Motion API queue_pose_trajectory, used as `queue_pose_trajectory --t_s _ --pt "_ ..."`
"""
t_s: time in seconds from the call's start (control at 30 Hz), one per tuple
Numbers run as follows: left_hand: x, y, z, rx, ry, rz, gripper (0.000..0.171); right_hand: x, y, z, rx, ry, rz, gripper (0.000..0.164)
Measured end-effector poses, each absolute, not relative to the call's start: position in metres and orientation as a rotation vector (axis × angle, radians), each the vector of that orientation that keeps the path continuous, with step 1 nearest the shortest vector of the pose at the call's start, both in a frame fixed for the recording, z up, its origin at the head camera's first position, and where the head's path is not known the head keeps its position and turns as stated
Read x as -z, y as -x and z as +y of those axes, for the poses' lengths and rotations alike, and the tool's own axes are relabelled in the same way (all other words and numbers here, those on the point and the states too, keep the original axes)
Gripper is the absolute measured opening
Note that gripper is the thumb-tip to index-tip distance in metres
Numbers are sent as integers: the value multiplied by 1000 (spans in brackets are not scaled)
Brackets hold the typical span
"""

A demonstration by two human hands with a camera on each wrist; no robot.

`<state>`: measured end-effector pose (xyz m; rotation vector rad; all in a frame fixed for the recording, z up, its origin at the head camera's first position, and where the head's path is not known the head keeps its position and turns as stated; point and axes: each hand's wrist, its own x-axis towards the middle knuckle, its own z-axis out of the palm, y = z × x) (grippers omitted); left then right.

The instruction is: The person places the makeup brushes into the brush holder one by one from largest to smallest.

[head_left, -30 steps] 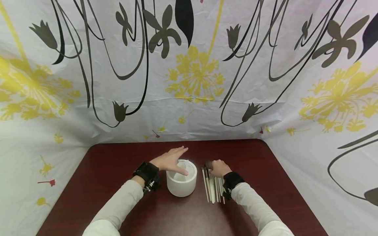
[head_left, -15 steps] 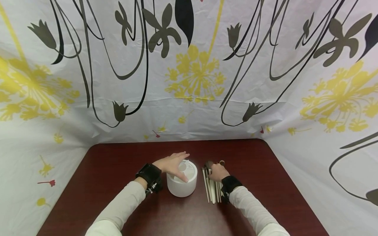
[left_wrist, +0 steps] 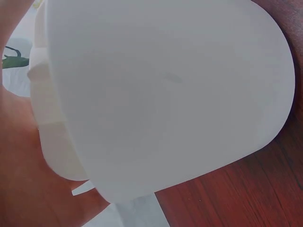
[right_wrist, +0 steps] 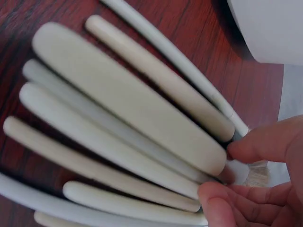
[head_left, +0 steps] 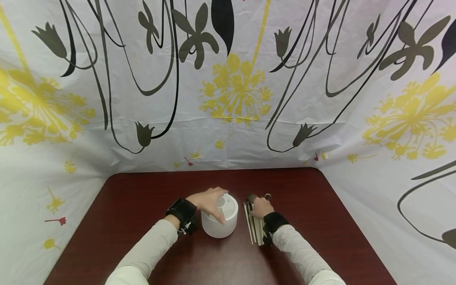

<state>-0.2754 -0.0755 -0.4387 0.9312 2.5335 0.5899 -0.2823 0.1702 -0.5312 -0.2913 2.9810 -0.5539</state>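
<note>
A round white brush holder point(head_left: 219, 226) with a divided insert point(head_left: 224, 205) stands on the table. My left hand point(head_left: 208, 201) spans its top, thumb at the near rim and fingers at the far side. The holder's smooth wall fills most of the left wrist view. To its right lie several makeup brushes point(head_left: 255, 229) side by side, pale handles toward me. My right hand point(head_left: 261, 208) grips them near their heads. In the right wrist view, thumb and fingers point(right_wrist: 218, 208) pinch the bundle where handles meet ferrules; bristles point(right_wrist: 258, 174) show beyond, mostly hidden by the hand.
The dark red-brown table point(head_left: 142, 190) has rounded far corners. A white cloth point(head_left: 235, 150) printed with yellow and grey flowers hangs behind it and at both sides. Each wrist wears a black strap point(head_left: 276, 221) with a camera.
My left hand has come down and to the right, closer onto the holder's top. My right hand has slid slightly left, and the brush handles lie closer together.
</note>
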Motion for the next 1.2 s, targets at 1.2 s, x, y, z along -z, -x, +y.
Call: queue_pose_trajectory --t_s 1.2 --pt "437 277 -71 -498 -828 2570 100 444 280 170 824 227 3140 41"
